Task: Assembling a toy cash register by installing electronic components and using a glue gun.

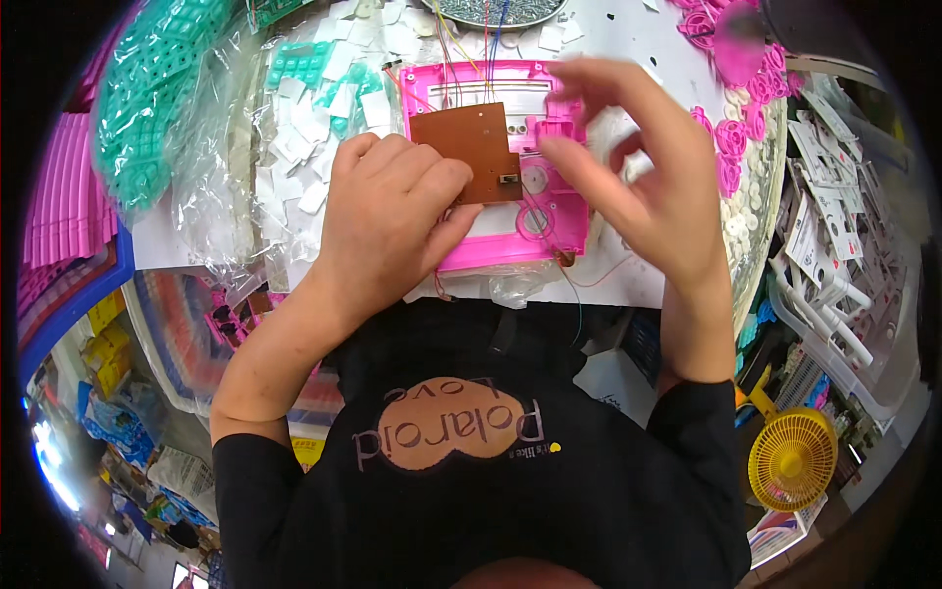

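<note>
A pink plastic casing (481, 252) lies on the worktable in front of me. Over its left part sits a brown circuit board (471, 142) with a small slide switch (507, 180) near its lower right corner. My left hand (385, 216) is closed on the board's lower left edge, fingers curled and thumb underneath. Thin coloured wires run from the board area past the casing's top edge. At the casing's right side hovers my right hand (657, 177), thumb and fingers apart, with nothing visible between them. The casing's lower left is partly hidden by my left hand.
White pads (294, 142) and green rubber keypads (299, 64) lie to the left beside clear plastic bags (216, 196). A metal dish of screws (500, 12) stands at the back. Pink parts (731, 157) and small white discs (736, 231) lie right, near a bin (863, 383).
</note>
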`<action>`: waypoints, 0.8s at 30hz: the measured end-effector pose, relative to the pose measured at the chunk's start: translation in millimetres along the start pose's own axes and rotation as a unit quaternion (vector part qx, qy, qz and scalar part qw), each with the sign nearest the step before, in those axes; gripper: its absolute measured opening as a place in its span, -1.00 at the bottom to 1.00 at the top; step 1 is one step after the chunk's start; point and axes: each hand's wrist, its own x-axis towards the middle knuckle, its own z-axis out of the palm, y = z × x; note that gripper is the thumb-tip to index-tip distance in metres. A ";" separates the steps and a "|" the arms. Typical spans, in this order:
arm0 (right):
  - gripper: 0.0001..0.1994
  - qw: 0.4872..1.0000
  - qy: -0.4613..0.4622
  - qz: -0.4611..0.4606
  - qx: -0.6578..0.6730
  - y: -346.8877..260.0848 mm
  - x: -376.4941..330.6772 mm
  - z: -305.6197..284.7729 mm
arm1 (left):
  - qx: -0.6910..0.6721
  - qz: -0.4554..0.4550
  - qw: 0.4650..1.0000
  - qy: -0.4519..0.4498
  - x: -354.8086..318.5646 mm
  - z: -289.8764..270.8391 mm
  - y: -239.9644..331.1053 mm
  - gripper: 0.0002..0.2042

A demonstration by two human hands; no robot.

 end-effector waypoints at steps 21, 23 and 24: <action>-0.84 0.990 -0.051 0.129 -0.032 -21.1 -49.2 7.3 | -0.006 0.030 0.999 0.026 1.0 1.0 -5.3 -0.60; -0.87 0.987 -0.081 0.140 -0.012 -25.7 -44.0 12.2 | -0.010 0.031 0.999 0.027 -0.1 1.9 -6.6 -0.60; -0.87 0.985 -0.090 0.145 -0.013 -25.5 -42.7 15.6 | -0.012 0.029 0.999 0.025 -0.8 1.7 -7.3 -0.61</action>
